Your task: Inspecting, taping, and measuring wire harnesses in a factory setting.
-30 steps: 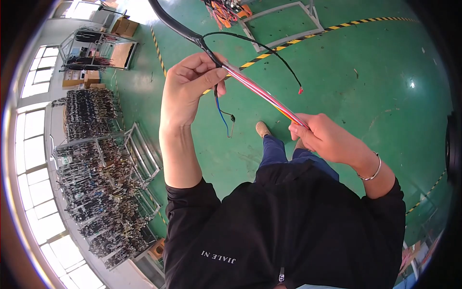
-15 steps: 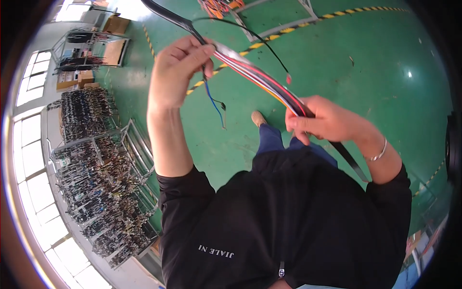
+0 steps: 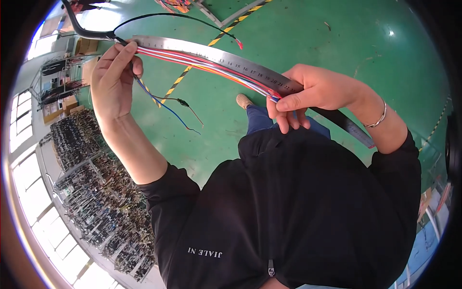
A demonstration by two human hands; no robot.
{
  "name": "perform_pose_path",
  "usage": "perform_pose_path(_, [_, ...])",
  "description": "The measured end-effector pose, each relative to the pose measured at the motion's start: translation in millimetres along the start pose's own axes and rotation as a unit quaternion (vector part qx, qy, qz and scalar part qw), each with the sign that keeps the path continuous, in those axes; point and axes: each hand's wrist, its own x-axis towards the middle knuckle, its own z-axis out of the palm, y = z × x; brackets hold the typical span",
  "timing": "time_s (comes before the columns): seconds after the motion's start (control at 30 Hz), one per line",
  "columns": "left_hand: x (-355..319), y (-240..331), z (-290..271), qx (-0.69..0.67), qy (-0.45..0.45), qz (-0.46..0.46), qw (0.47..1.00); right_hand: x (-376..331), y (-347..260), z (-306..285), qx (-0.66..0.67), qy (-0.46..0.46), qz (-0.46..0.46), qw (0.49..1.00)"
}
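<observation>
My left hand (image 3: 113, 82) pinches a black-sheathed cable (image 3: 91, 34) where its coloured wires fan out, together with one end of a steel ruler (image 3: 231, 62). Red, white, orange and blue wires (image 3: 211, 69) run along the ruler's lower edge to my right hand (image 3: 317, 89). That hand grips the ruler and the wire ends between thumb and fingers, and the ruler's far end sticks out past the wrist. A thin black lead (image 3: 178, 15) with a red tip arches above the ruler. Below my left hand dangle a blue wire (image 3: 166, 107) and a thin lead with a small black part.
At left, a rack (image 3: 103, 192) is densely hung with cable harnesses beside the windows. Farther back stand shelves with cartons (image 3: 60, 111). Yellow-black tape (image 3: 178, 83) marks the green floor, and a metal frame (image 3: 209, 13) with orange wires stands at the top.
Both hands have moved left relative to the view, and my left hand has drawn farther from the right. The ruler has turned so its marked face shows, with the wires stretched straighter along it.
</observation>
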Motion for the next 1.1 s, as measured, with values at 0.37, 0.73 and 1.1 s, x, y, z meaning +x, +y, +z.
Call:
perform_pose_path(0.37, [9,0,-1,-0.003,-0.026,0.005,1.000,-4,-3,-8,0.008,0.020,-0.001,1.000])
perform_pose_path(0.73, [6,6,6,0.005,-0.010,0.012,1.000,-8,-2,-6,0.025,0.013,0.001,1.000])
perform_pose_path(1.1, [8,4,7,0.015,-0.016,0.022,1.000,-10,0,-14,0.037,-0.025,-0.025,0.999])
